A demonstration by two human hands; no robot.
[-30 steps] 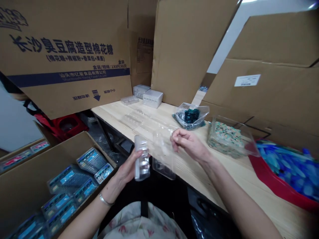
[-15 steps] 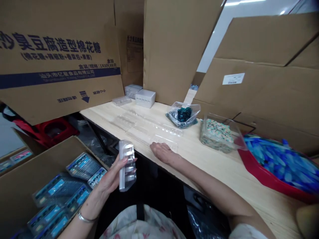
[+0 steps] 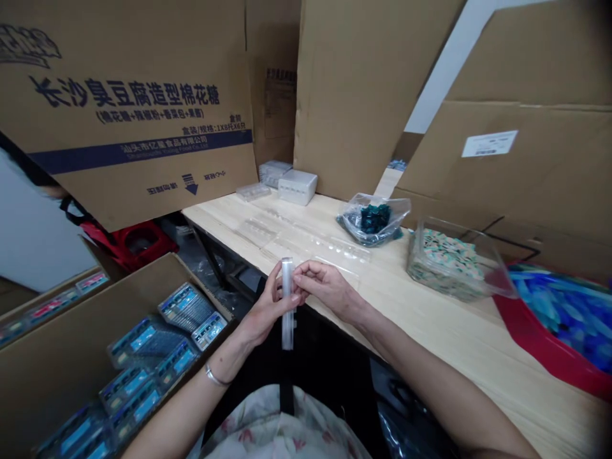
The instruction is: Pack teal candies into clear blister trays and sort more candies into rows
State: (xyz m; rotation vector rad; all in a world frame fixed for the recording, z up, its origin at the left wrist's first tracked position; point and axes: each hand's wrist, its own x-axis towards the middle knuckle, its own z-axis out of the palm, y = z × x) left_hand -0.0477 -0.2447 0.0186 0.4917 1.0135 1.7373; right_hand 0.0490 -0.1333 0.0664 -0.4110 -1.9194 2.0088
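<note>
A narrow, clear moulded-plastic blister tray (image 3: 287, 305) is held upright and edge-on to the view, over the front edge of a pale wooden workbench (image 3: 478, 344). It is judged light and fairly stiff along its length, though its thin walls would probably flex or crack under a hard squeeze. The smooth plastic may also prove slippery, so its long flat edges seem the safest place to take hold, away from the moulded cavities.

The left hand (image 3: 265, 309), a silver bangle (image 3: 215, 376) at its wrist, is closed around the tray's middle with the fingers curled across it. The right hand (image 3: 325, 287) comes in from the other side, its fingertips (image 3: 299, 274) against the tray's upper part, but whether it is pinched there or merely touched cannot be told.

Similar clear plastic trays (image 3: 306, 239) lie on the bench just beyond the hands — with a white rectangular box (image 3: 297, 187) further back. Blue-labelled flat packs (image 3: 186, 309) fill a brown cardboard box (image 3: 48, 376) to the left.
</note>
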